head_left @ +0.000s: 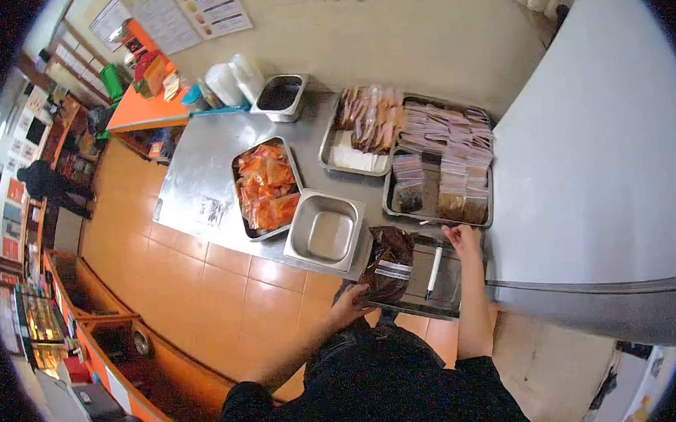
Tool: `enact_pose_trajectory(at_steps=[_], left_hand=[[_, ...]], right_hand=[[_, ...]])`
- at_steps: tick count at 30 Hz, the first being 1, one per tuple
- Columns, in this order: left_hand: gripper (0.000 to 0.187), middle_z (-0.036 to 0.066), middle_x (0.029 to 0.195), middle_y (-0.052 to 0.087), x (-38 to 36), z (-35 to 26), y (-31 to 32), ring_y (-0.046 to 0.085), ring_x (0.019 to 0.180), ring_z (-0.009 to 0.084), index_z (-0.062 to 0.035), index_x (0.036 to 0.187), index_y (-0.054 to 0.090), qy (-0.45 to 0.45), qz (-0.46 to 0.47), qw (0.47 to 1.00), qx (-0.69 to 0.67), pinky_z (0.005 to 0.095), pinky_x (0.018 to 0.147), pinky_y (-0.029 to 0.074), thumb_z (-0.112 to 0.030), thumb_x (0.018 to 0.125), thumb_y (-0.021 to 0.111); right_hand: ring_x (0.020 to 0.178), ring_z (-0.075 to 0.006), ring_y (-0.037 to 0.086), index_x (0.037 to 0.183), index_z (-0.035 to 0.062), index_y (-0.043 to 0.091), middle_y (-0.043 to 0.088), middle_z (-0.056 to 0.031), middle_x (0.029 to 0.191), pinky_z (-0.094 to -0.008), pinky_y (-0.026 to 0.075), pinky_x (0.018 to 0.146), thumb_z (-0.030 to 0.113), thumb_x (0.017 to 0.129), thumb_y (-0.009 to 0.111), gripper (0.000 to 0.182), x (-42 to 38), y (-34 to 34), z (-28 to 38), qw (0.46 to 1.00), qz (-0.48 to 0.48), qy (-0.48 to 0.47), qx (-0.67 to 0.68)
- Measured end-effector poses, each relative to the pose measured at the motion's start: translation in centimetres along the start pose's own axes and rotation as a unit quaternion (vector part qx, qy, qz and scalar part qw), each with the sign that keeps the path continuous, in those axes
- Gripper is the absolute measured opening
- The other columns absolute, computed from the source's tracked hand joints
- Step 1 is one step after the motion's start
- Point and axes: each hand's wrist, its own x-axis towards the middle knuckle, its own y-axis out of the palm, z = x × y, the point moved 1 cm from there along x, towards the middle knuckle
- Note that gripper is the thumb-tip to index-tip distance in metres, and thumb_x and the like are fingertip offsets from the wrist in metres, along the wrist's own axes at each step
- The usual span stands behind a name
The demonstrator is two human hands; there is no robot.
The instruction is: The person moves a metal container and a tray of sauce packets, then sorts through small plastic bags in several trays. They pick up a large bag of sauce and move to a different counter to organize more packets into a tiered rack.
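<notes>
My left hand (350, 303) is closed at the lower left edge of a plastic bag with dark brown contents (389, 285). A white label with small print (393, 270) crosses the bag. The bag lies on the left part of a dark shallow tray (444, 301) at the table's near edge. A white marker pen with a black end (435, 273) rests on the tray, right of the bag. My right hand (462, 240) is above the tray's far right corner, thumb and fingers pinched together; what is between them is too small to make out.
Beyond my right hand stands a tray (490, 219) of small packets. Farther back, another tray (327, 164) holds reddish packets. Left are an empty steel pan (298, 248) and a tray (299, 184) of orange bags. A large white surface (598, 156) borders the right side. A person (46, 182) stands far left.
</notes>
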Motion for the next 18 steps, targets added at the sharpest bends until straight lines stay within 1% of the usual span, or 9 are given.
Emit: enact_pose_trajectory(at_steps=[3,6,7,10,11,13,15,16,18], left_hand=[[0.019,0.009,0.107,0.055,-0.5,0.0,0.2,0.058,0.097,0.0297,-0.0099,0.096,0.053,0.018,0.027,0.992,-0.125,0.0509,0.09,0.046,-0.023,0.082,0.052],[0.017,0.009,0.093,0.058,-1.5,0.6,0.2,0.059,0.094,0.0283,-0.0115,0.091,0.054,0.007,0.038,0.98,-0.196,0.0508,0.09,0.045,-0.02,0.078,0.049],[0.017,0.009,0.093,0.058,-2.1,0.4,0.8,0.059,0.094,0.0283,-0.0115,0.091,0.054,0.012,0.038,0.979,-0.2,0.0508,0.09,0.045,-0.02,0.078,0.049],[0.017,0.009,0.088,0.058,-3.4,0.6,2.6,0.059,0.094,0.0269,-0.0104,0.089,0.054,0.046,0.05,0.976,-0.209,0.0513,0.091,0.045,-0.014,0.073,0.05],[0.02,0.01,0.093,0.059,-3.4,1.7,2.3,0.058,0.098,0.0267,-0.0081,0.093,0.055,0.082,0.055,0.974,-0.203,0.0499,0.094,0.044,-0.016,0.075,0.053],[0.022,0.011,0.098,0.06,-2.1,3.4,1.0,0.057,0.103,0.0265,-0.0058,0.096,0.056,0.123,0.056,0.97,-0.2,0.0484,0.097,0.042,-0.017,0.077,0.056],[0.03,0.012,0.117,0.056,0.5,5.4,-0.3,0.051,0.115,0.0263,-0.0025,0.107,0.056,0.033,0.23,0.972,-0.017,0.0411,0.103,0.039,-0.022,0.084,0.059],[0.035,0.013,0.122,0.054,0.4,5.3,1.3,0.049,0.119,0.0255,0.0005,0.113,0.054,-0.064,0.185,0.977,-0.085,0.0336,0.105,0.038,-0.025,0.089,0.059],[0.032,0.012,0.119,0.055,3.3,6.8,1.3,0.051,0.116,0.0241,0.0004,0.111,0.055,-0.068,0.152,0.984,-0.059,0.0325,0.104,0.039,-0.023,0.089,0.059]], right_hand=[[0.069,-0.0291,0.068,0.078,-0.0042,0.05,0.058,-0.0126,0.07,-0.0276,0.058,0.056,0.007,0.082,0.055,0.012,-1.2,0.1,1.2,0.997,0.049,0.059,-0.02],[0.063,-0.0245,0.067,0.09,-0.0027,0.05,0.06,-0.0136,0.066,-0.0291,0.054,0.053,0.029,0.088,0.059,0.033,-4.8,3.7,0.9,0.95,0.134,0.043,-0.279],[0.065,-0.0224,0.067,0.1,0.0016,0.051,0.063,-0.0147,0.072,-0.0283,0.054,0.055,0.033,0.088,0.062,0.035,-5.7,5.2,-1.6,0.942,0.202,0.019,-0.269],[0.076,-0.0237,0.069,0.117,0.0031,0.042,0.066,-0.0197,0.091,-0.0303,0.055,0.065,0.042,0.089,0.059,0.05,-10.1,11.8,-6.4,0.83,0.403,0.091,-0.375],[0.078,-0.0238,0.068,0.121,0.0,0.039,0.064,-0.0219,0.097,-0.0314,0.056,0.064,0.044,0.087,0.06,0.059,-13.0,14.1,-6.8,0.836,0.353,0.125,-0.402],[0.078,-0.0246,0.069,0.117,-0.003,0.043,0.062,-0.022,0.097,-0.0328,0.057,0.061,0.037,0.085,0.064,0.055,-12.3,15.7,-9.6,0.842,0.321,0.097,-0.422],[0.07,-0.0229,0.068,0.106,-0.0046,0.051,0.062,-0.017,0.087,-0.0345,0.055,0.053,0.023,0.081,0.064,0.039,-8.9,15.9,-13.5,0.799,0.245,-0.173,-0.521],[0.07,-0.0229,0.068,0.106,-0.0046,0.051,0.062,-0.017,0.087,-0.0345,0.055,0.053,0.023,0.081,0.064,0.039,-8.7,15.6,-13.7,0.798,0.247,-0.173,-0.522],[0.059,-0.02,0.063,0.096,-0.0041,0.056,0.062,-0.0128,0.081,-0.0334,0.05,0.046,0.014,0.077,0.063,0.027,-7.8,14.9,-12.8,0.794,0.212,-0.204,-0.532]])
